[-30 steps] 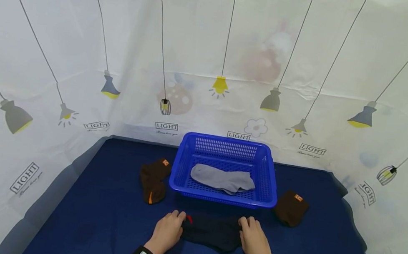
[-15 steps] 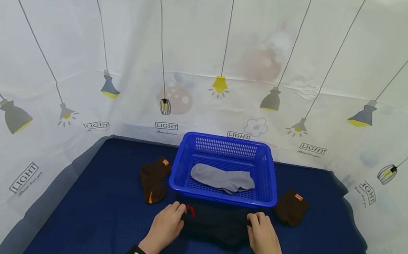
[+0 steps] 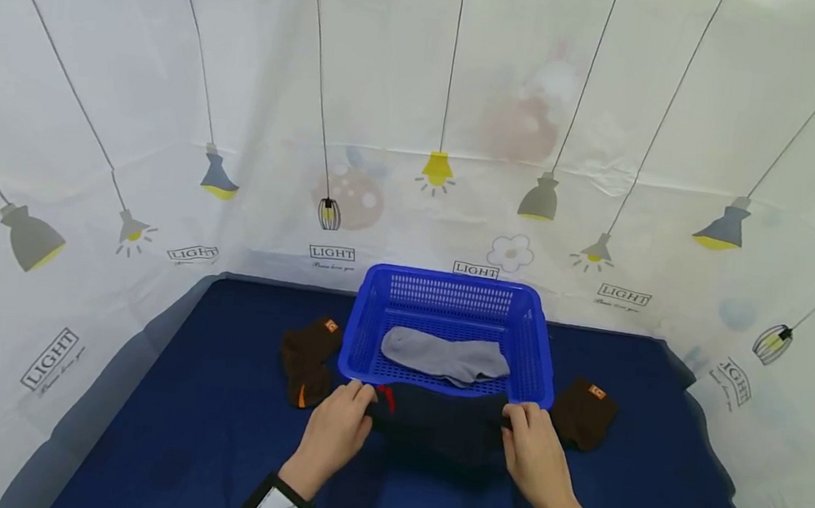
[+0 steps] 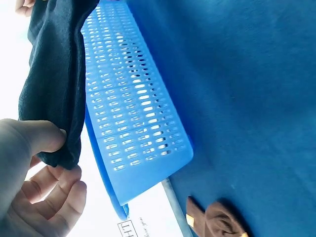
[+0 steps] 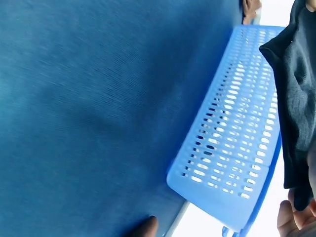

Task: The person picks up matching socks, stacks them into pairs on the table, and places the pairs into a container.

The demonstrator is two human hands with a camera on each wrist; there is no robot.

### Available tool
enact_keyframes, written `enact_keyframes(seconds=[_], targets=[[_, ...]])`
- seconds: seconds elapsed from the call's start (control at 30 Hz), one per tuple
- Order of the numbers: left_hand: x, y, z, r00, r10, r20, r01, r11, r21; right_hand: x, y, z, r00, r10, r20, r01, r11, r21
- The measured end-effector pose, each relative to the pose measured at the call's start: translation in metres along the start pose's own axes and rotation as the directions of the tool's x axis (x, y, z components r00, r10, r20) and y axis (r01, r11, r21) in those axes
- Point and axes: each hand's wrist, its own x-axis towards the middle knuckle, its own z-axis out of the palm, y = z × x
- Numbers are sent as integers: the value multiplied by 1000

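A black sock (image 3: 444, 426) with a red mark near its left end is stretched level between both hands, raised off the table in front of the basket. My left hand (image 3: 333, 430) pinches its left end; in the left wrist view the thumb and fingers close on the dark cloth (image 4: 54, 94). At the other end my right hand (image 3: 538, 457) pinches the sock too, partly cut off in the right wrist view. Just beyond the sock stands a blue plastic basket (image 3: 452, 291), its near rim partly covered by the cloth. Inside the basket lies a grey sock (image 3: 444, 356).
One brown sock (image 3: 308, 360) with an orange tag lies left of the basket. Another brown sock (image 3: 583, 416) lies to its right, close to my right hand. A dark blue cloth (image 3: 221, 434) covers the table, and a printed white curtain (image 3: 424, 105) hangs behind.
Both hands have lifted the black sock from the tabletop and moved it forward to the basket's near rim, spreading slightly apart. The basket and brown socks have stayed put.
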Motion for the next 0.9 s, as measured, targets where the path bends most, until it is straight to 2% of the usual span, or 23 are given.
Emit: enact_keyframes(seconds=[0.17, 0.47, 0.73, 0.9], targets=[[14, -5, 1, 1000, -14, -8, 14, 1000, 5, 13, 4, 4, 1000, 15, -17, -14, 1000, 17], [36, -12, 7, 998, -38, 46, 37, 999, 14, 34, 14, 8, 1000, 21, 8, -21, 1000, -18], [58, -19, 13, 988, -68, 139, 67, 998, 7, 52, 28, 12, 999, 6, 46, -5, 1000, -26], [74, -24, 17, 976, -92, 198, 92, 996, 9, 66, 37, 15, 997, 28, 77, -26, 999, -38]])
